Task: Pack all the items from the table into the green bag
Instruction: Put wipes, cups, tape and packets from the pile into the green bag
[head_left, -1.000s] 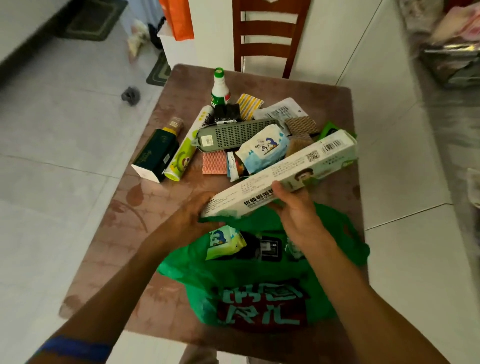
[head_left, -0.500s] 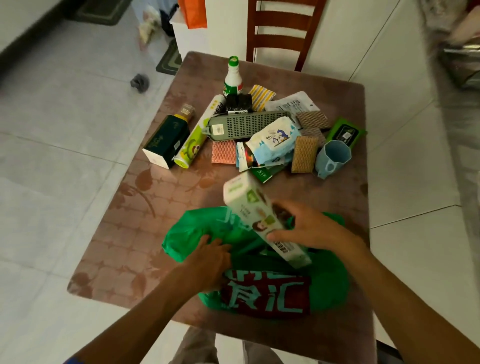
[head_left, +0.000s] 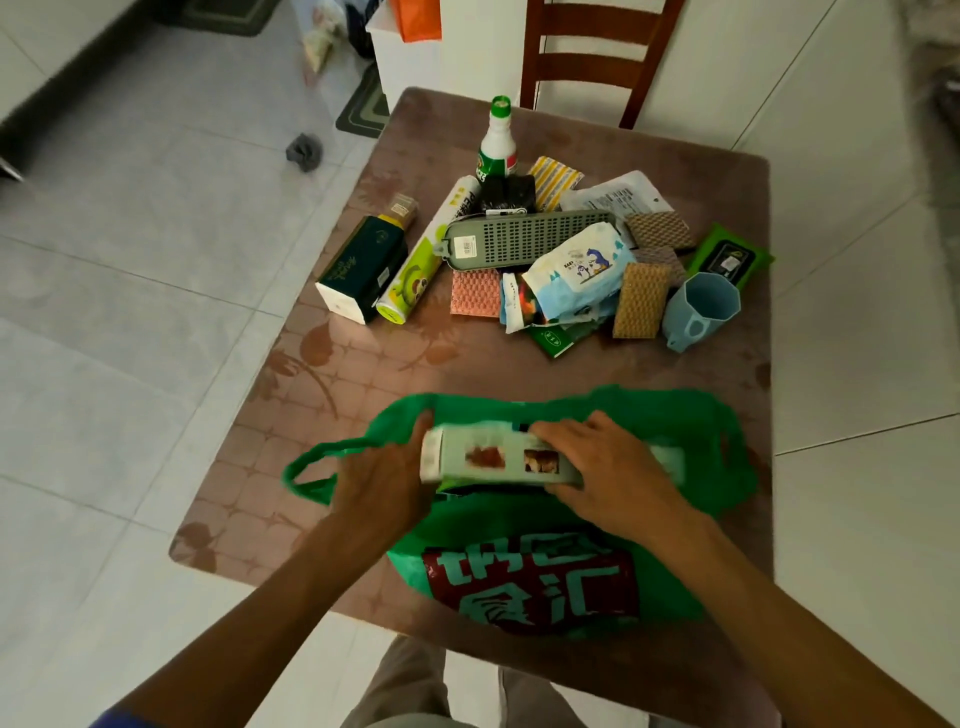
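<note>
The green bag (head_left: 670, 525) lies at the near edge of the brown table (head_left: 363, 374), with a red patch of lettering on its front. A long white box (head_left: 493, 460) lies crosswise in the bag's mouth. My right hand (head_left: 602, 467) grips the box from above at its right half. My left hand (head_left: 384, 478) holds the bag's left rim beside the box's left end. A pile of items sits at the table's far half: a grey perforated case (head_left: 524, 240), a wipes pack (head_left: 576, 270), a blue cup (head_left: 698, 309), a dark green box (head_left: 363, 267), a bottle (head_left: 497, 145).
A wooden chair (head_left: 597, 52) stands behind the table. Sponges (head_left: 640, 299), a green roll (head_left: 415, 275) and a green wipes packet (head_left: 730, 260) are in the pile. White tiled floor surrounds the table, with a grey rag (head_left: 304, 151) on it at the left.
The white box went from tilted above the table to lying flat in the bag's mouth. My left hand shifted from the bag's front to its left rim.
</note>
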